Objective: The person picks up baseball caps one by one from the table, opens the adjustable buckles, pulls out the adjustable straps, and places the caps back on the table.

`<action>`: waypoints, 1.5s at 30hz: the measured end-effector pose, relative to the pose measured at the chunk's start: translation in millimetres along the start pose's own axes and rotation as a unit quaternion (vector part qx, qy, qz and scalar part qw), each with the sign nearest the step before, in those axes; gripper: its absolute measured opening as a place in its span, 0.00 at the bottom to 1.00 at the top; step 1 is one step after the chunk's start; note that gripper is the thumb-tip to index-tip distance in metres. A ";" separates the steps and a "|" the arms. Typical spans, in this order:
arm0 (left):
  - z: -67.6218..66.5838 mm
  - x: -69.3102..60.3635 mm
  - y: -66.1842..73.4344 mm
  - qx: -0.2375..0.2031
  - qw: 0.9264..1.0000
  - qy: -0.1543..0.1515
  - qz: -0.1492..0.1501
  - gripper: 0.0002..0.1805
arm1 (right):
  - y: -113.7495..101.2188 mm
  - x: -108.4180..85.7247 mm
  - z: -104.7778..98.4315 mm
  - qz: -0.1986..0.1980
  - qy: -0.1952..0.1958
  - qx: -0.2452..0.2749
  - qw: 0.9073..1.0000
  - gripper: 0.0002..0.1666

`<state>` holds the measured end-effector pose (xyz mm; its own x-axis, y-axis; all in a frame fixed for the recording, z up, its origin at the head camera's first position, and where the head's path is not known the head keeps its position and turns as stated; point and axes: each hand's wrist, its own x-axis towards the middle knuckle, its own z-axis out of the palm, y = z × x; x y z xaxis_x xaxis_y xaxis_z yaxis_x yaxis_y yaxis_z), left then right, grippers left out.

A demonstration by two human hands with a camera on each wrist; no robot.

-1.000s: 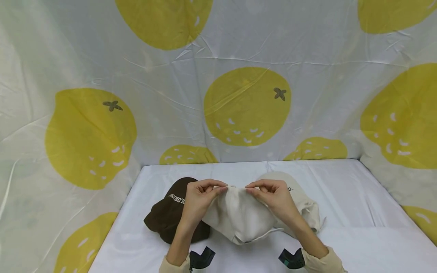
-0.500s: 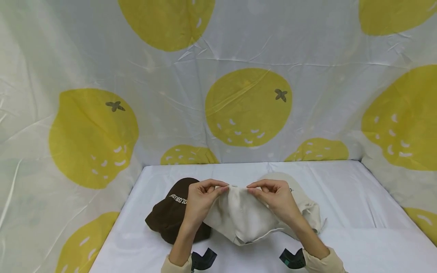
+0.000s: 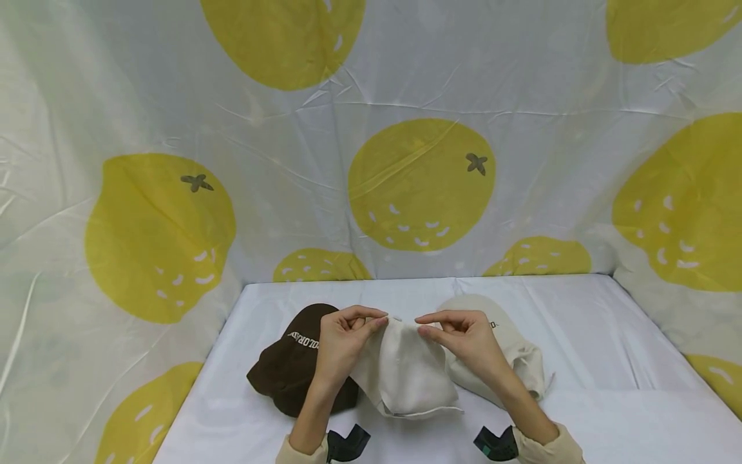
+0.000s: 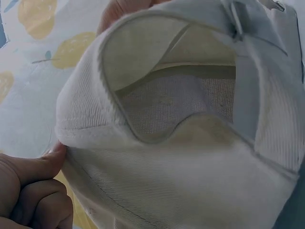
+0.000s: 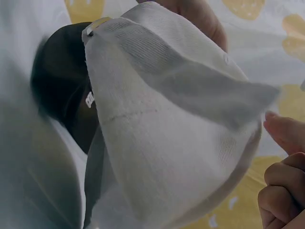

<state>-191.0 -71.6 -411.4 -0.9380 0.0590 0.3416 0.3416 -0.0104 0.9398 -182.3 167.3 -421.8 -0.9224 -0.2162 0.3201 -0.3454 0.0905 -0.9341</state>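
A cream baseball cap (image 3: 411, 377) hangs above the table in front of me. My left hand (image 3: 341, 341) pinches its upper edge between thumb and index finger. At the other end of that edge is my right hand (image 3: 472, 338), with thumb and index tips slightly apart; whether they grip the fabric is unclear. The back opening and strap (image 4: 281, 109) show in the left wrist view. From the right wrist, a blurred strap or band (image 5: 200, 86) crosses the cap near my right thumb (image 5: 279, 126). The index finger there is hidden.
A brown cap (image 3: 290, 370) with white lettering lies at the left on the white-covered table (image 3: 580, 425). Another cream cap (image 3: 478, 309) lies behind my right hand. Lemon-printed cloth (image 3: 551, 193) walls in the back and sides.
The held cap's right side has swung in to the left and its lower edge has turned. My right thumb and index have parted slightly. Both hands stay at nearly the same place.
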 end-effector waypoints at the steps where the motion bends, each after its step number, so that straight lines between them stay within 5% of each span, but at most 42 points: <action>1: 0.1 -0.1 0.3 0.001 1.000 0.001 0.000 0.04 | 0.1 -0.1 0.5 -0.001 -0.002 0.001 1.000 0.11; 23: 4.3 -2.7 2.6 -0.029 1.000 0.002 0.006 0.06 | 6.2 1.2 0.7 -0.005 0.004 -0.002 1.000 0.08; 45: -9.4 -7.1 25.8 -0.002 0.996 -0.073 -0.041 0.07 | -20.7 -8.2 -2.5 -0.013 -0.022 -0.001 1.000 0.06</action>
<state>-176.1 -81.7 -389.5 -0.9440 0.2043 0.2592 0.2641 -0.0033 0.9645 -168.0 169.6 -404.7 -0.9050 -0.2609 0.3361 -0.3687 0.0870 -0.9255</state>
